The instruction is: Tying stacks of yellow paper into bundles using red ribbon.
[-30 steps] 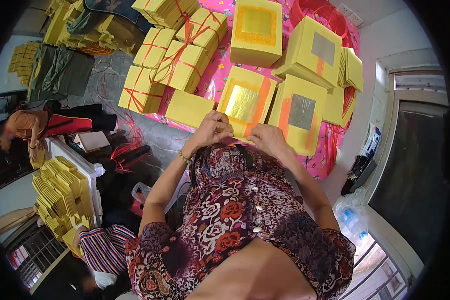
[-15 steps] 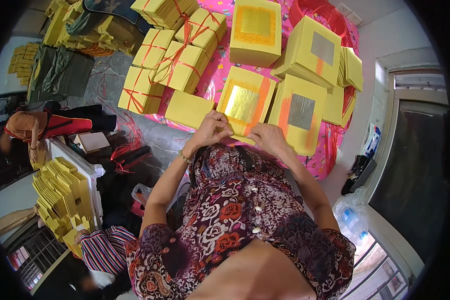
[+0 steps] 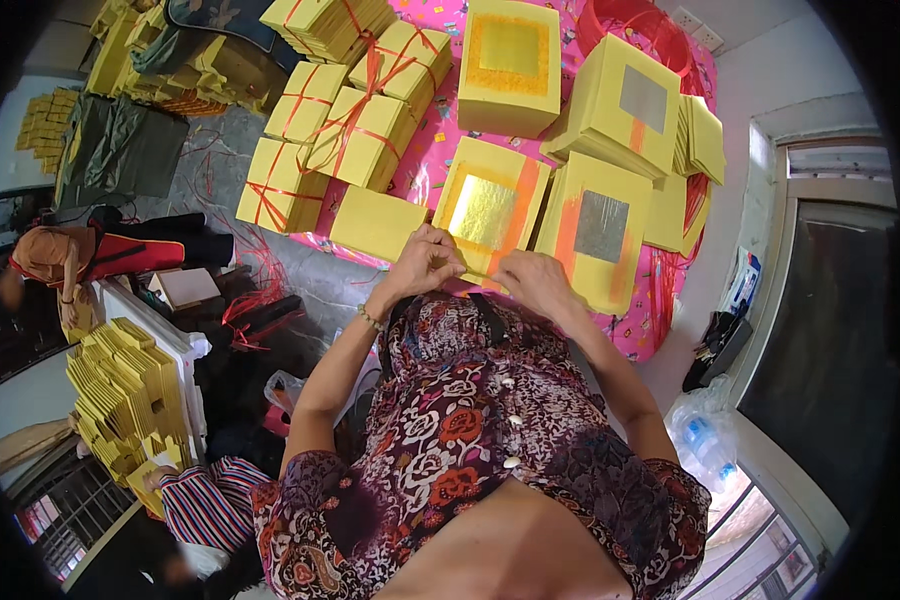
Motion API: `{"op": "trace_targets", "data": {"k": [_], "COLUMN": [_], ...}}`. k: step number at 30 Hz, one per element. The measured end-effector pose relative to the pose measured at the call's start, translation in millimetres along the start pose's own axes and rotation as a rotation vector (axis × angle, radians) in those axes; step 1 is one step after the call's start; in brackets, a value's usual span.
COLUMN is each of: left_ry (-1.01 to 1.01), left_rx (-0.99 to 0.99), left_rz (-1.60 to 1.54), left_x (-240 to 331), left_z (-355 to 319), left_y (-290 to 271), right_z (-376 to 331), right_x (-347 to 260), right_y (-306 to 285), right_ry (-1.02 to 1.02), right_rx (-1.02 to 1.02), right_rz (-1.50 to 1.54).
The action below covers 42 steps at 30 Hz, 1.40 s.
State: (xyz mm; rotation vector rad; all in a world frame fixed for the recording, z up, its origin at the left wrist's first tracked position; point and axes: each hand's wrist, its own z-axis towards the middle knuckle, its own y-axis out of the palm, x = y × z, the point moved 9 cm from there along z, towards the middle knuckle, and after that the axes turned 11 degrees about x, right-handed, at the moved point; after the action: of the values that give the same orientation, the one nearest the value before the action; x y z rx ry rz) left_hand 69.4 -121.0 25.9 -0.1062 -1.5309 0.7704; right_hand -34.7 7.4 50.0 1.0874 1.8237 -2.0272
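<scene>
Directly before me lies a stack of yellow paper sheets [image 3: 460, 180] with a gold foil square [image 3: 483, 210] and an orange band on top. At its near edge, my left hand [image 3: 422, 262] has thumb and fingers pinched on the paper at the left corner. Close beside it, my right hand [image 3: 537, 282] is closed on the same edge, knuckles up. The fingertips partly hide the edge, so how many sheets they hold does not show. To the right sits a yellow stack with a silver foil square [image 3: 602, 226]; a plain yellow stack [image 3: 378, 224] lies left.
Bundles tied with red string [image 3: 354, 135] stand at the table's left on a pink patterned cloth [image 3: 440, 130]. More foil-topped stacks and a red plastic basket [image 3: 638, 30] are behind. At left, a person in brown [image 3: 55, 255] and another's striped sleeve [image 3: 205, 498] are near piled yellow paper [image 3: 125, 385].
Both hands stay at the near edge of the stack with only slight finger movement. At lower left, the co-worker's striped sleeve has shifted a little.
</scene>
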Motion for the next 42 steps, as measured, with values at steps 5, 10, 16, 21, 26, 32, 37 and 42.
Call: {"op": "trace_targets", "data": {"k": [5, 10, 16, 21, 26, 32, 37, 42], "left_ry": [0.0, 0.027, 0.31, 0.331, 0.301, 0.262, 0.244, 0.224], "left_rx": [0.009, 0.038, 0.373, 0.236, 0.161, 0.095, 0.08, 0.07], "left_rz": [0.016, 0.092, 0.33, 0.399, 0.527, 0.539, 0.566, 0.568], "left_x": [4, 23, 87, 81, 64, 45, 46, 43], "left_z": [1, 1, -7, 19, 53, 64, 64, 67], "left_y": [-1, -9, -26, 10, 27, 39, 40, 43], "right_z": [-7, -1, 31, 73, 103, 126, 139, 150], "right_x": [-29, -22, 3, 39, 60, 74, 64, 66], "right_y": [-7, -8, -47, -76, -85, -68, -49, -31], "right_ry": [-0.237, -0.148, 0.028, 0.092, 0.082, 0.11, -0.031, 0.01], "right_rx": [0.199, 0.134, 0.162, 0.291, 0.379, 0.329, 0.373, 0.299], "right_rz": [-0.067, 0.001, 0.104, 0.061, 0.016, -0.173, -0.084, -0.069]}}
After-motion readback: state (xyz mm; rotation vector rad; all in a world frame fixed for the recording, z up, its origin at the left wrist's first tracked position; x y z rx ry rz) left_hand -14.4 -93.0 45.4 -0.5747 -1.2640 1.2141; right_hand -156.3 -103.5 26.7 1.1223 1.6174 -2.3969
